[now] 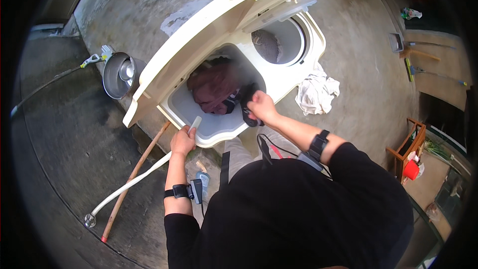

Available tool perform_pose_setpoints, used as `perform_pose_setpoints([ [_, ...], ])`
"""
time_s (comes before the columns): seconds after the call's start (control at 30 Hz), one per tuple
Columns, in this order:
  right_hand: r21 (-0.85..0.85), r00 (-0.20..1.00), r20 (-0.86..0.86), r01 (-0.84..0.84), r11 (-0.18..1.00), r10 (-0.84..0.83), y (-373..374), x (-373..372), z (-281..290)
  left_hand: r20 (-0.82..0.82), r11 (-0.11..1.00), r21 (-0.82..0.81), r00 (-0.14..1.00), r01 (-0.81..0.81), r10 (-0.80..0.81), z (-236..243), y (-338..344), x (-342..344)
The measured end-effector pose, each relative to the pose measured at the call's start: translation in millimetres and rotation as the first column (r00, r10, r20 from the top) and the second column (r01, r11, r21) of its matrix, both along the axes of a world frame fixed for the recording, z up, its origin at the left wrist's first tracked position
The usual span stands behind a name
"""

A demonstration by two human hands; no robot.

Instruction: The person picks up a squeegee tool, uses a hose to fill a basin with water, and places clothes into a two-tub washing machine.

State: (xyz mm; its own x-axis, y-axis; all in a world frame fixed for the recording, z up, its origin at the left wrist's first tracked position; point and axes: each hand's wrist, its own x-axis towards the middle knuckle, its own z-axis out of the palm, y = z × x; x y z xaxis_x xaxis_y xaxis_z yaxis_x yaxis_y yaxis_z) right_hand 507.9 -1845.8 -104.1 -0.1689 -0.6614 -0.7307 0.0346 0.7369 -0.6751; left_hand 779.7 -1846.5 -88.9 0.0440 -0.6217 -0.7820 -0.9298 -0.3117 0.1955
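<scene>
A cream twin-tub washing machine [286,80] stands in front of me with its lids raised. Maroon and dark clothes [214,88] lie heaped in the larger left tub. My left hand [183,140] is closed around a white hose [130,184] at the machine's near left corner; the hose's upper end points over the tub. At the tub's right near rim, my right hand [262,107] grips a black garment [249,103], slightly blurred by motion. The round spin tub [296,45] on the right holds a grey cloth [266,46].
Left of the machine sits a metal pot [115,77] with a bowl inside, beside a spray nozzle on a hose. A wooden pole [132,182] leans near my left arm. White cloth [317,89] lies on the floor at right. Farther right stands a wooden rack [406,149].
</scene>
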Motion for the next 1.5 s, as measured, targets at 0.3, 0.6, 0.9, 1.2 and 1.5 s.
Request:
perform_pose_setpoints([
  [0.3, -0.296, 0.779, 0.173, -0.542, 0.786, 0.603, -100.8, 41.6, 11.0, 0.003, 0.999, 0.017, 0.999, -0.033, 0.033, -9.2, 5.6, 5.9],
  [0.6, 0.224, 0.058, -0.622, -0.942, 0.249, 0.781, -190.1, -147.9, -101.8, 0.005, 0.998, -0.034, 0.999, -0.043, 0.043, -5.8, 9.8, 12.7],
  [0.9, 0.492, -0.264, -0.693, -0.854, 0.171, 0.671, -243.9, -127.5, -198.2, 0.019, 0.957, -0.263, 0.992, 0.124, -0.124, -9.7, 34.4, 29.2],
  [1.2, 0.041, -0.02, -0.993, -0.984, 0.175, 0.118, -202.6, -170.6, -205.5, 0.056, 0.999, 0.027, 0.998, -0.023, 0.021, 6.5, 7.1, 3.8],
  [1.5, -0.174, 0.948, -0.246, -0.25, 0.952, 0.204, -81.7, -234.2, 122.2, -0.094, 0.996, 0.022, 0.992, -0.084, 0.086, 0.3, 4.3, 13.2],
])
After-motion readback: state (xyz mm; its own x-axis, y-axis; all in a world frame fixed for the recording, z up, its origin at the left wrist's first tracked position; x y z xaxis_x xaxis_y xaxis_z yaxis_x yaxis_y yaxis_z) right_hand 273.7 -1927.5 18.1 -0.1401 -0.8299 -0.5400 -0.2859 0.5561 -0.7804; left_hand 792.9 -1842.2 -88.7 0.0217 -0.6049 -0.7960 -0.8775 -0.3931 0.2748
